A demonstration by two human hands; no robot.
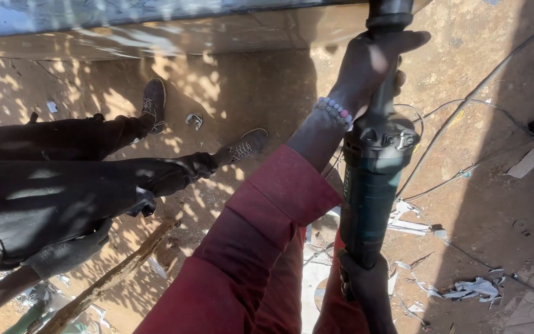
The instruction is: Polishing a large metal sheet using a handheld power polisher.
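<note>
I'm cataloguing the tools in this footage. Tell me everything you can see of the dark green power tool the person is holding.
The long dark green power tool, apparently a grinder with a plastic body, runs nearly vertically through the right half of the view. A black section with a metal clip sits midway, and a black cylindrical part continues past the top edge, so its working end is hidden. The left hand, with a bead bracelet at its wrist, grips the upper part; the right hand grips the lower handle. It hangs above sandy, littered ground.

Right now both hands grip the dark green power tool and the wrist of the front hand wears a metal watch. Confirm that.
Not quite. The left hand wears a beaded bracelet, not a watch, in the head view. Both it and the right hand do grip the dark green power tool.
</note>
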